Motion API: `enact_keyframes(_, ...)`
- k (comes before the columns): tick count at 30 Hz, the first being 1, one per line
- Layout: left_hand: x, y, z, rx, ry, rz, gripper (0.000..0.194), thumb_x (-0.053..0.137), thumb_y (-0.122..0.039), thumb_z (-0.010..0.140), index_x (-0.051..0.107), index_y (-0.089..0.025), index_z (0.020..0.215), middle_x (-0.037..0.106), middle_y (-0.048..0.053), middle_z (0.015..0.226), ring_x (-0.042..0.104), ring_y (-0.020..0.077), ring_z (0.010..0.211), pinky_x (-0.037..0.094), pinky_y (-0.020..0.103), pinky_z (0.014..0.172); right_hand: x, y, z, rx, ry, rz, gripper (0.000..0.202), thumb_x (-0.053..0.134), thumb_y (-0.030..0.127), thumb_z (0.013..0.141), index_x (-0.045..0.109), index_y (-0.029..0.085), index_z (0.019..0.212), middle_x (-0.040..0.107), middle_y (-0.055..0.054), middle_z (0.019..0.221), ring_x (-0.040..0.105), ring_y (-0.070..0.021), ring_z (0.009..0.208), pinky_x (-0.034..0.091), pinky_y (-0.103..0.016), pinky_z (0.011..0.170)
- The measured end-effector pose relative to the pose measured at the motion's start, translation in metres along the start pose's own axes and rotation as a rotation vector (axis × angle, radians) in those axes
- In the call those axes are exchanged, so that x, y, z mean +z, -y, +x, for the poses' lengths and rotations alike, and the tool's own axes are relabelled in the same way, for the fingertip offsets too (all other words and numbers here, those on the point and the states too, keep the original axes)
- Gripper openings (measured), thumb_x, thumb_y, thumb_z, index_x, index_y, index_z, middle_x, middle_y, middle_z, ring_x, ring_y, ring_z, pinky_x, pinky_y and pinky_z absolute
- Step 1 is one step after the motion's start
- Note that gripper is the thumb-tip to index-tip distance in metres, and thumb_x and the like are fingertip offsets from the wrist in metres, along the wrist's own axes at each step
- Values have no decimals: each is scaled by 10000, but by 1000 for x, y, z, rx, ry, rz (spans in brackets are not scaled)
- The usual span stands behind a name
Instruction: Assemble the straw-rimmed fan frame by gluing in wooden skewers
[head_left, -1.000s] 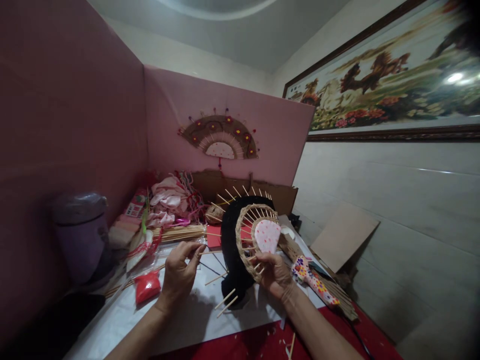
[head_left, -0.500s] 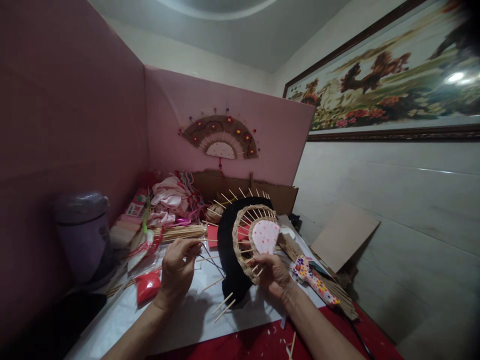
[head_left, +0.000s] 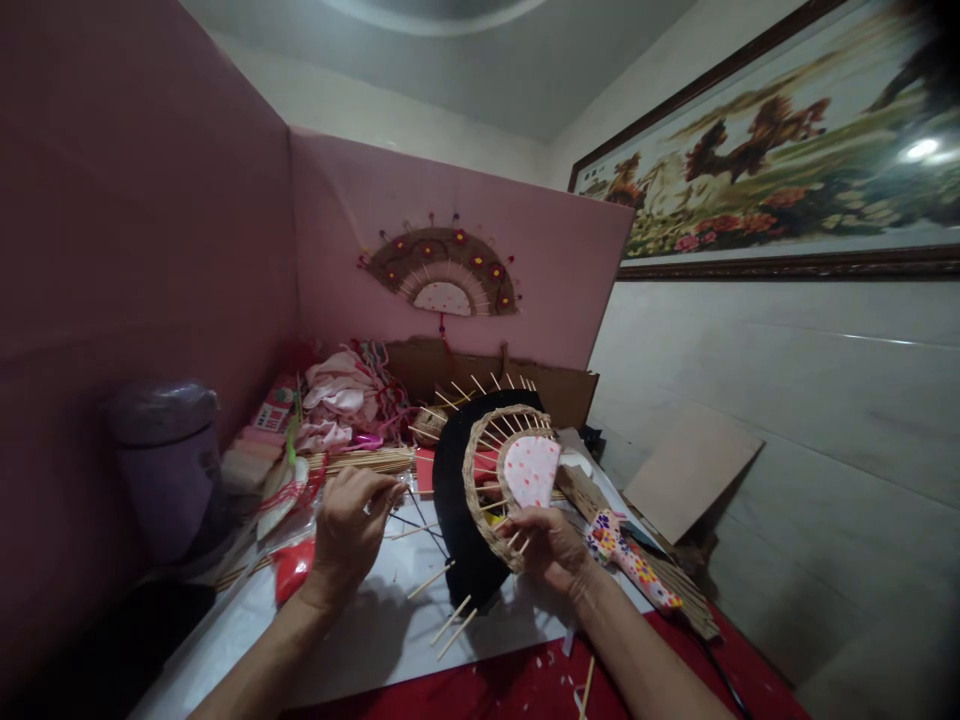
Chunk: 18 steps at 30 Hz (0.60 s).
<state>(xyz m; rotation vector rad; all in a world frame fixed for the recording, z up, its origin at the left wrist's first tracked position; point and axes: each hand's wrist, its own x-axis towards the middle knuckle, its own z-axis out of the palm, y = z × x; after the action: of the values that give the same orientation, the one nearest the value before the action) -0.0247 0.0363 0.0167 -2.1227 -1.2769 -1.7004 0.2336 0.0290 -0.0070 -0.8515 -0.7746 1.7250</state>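
L hand (head_left: 351, 535) pinches blk cord (head_left: 428, 523), fingers closed; R hand (head_left: 553, 548) grips fan (head_left: 454, 480), thumb in frt.

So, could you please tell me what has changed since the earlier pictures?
The left hand, pinching the dark cord, has moved slightly left and now overlaps the red packet more. The fan shifted slightly left too. Neither hand let go; the right hand keeps its grip.

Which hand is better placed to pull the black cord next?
Likely the left hand: it appears to pinch the black cord beside the fan, while the right hand is occupied holding that fan.
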Motion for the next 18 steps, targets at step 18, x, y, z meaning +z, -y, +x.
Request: enact_keyframes(18,20,-9,-13,-743,390,-897,341,668,-472,663,542,-163,596,565,-6,522,519,121,520,413,260,574,2,2,-10,22,146,-84,108,617,171,562,686,89,573,684,-81,549,591,-128,475,417,-223,509)
